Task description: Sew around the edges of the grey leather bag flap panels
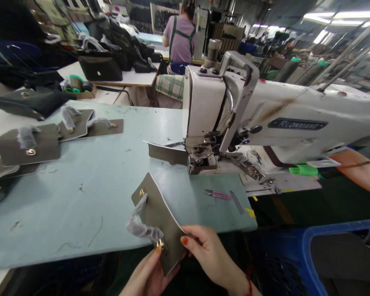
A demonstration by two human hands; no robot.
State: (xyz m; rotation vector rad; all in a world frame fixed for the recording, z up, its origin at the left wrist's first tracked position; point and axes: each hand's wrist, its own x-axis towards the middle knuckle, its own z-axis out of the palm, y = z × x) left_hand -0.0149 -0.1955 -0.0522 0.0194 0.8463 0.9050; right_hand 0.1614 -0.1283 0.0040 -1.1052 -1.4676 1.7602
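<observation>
Both my hands hold a grey-brown bag panel (165,213) over the front edge of the table. It carries a plastic-wrapped handle (142,228) fixed by gold-coloured hardware. My left hand (149,269) grips the lower end, its thumb beside the lower metal fitting. My right hand (208,250) pinches the right edge between thumb and fingers. Behind the panel stands a white sewing machine (203,107). Another grey-brown piece (168,154) lies at its needle area, partly hidden by the machine head.
Thread snips (217,194) with pink handles lie right of the panel. More handled panels (27,146) are piled at the left of the blue-green tabletop (105,197). A blue plastic basket (308,242) stands at lower right. Beyond, a person (181,37) sits facing away.
</observation>
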